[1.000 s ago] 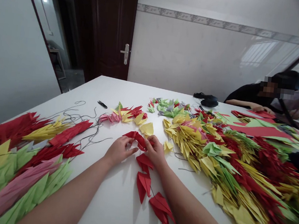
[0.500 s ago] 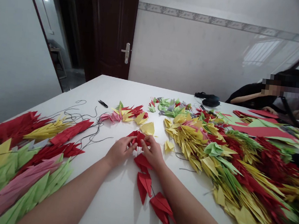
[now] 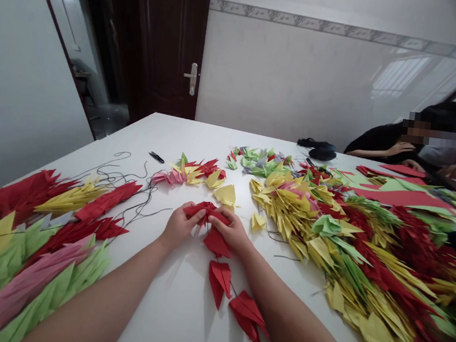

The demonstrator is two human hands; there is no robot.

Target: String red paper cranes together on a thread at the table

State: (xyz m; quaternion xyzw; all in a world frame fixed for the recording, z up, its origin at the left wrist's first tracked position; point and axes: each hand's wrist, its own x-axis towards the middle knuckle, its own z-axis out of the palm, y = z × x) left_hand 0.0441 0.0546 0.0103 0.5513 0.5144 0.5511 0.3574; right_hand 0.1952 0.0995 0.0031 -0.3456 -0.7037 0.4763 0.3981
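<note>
- Toward the white table [image 3: 162, 312]'s front edge, the left hand [image 3: 180, 225] and right hand [image 3: 231, 232] pinch a red folded-paper piece [image 3: 203, 210] between them, fingers pressed together.
- A strung line of red paper pieces [image 3: 219, 278] runs from the grip toward that edge, its long axis slanting nearer the right hand.

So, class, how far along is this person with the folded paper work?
Looks done: colored folded-paper rows at left, and a large heap at right. In hand: left hand and right hand pinch red folded paper above a threaded red chain. Left: loose green pieces and flat red sheets further along the table.
</note>
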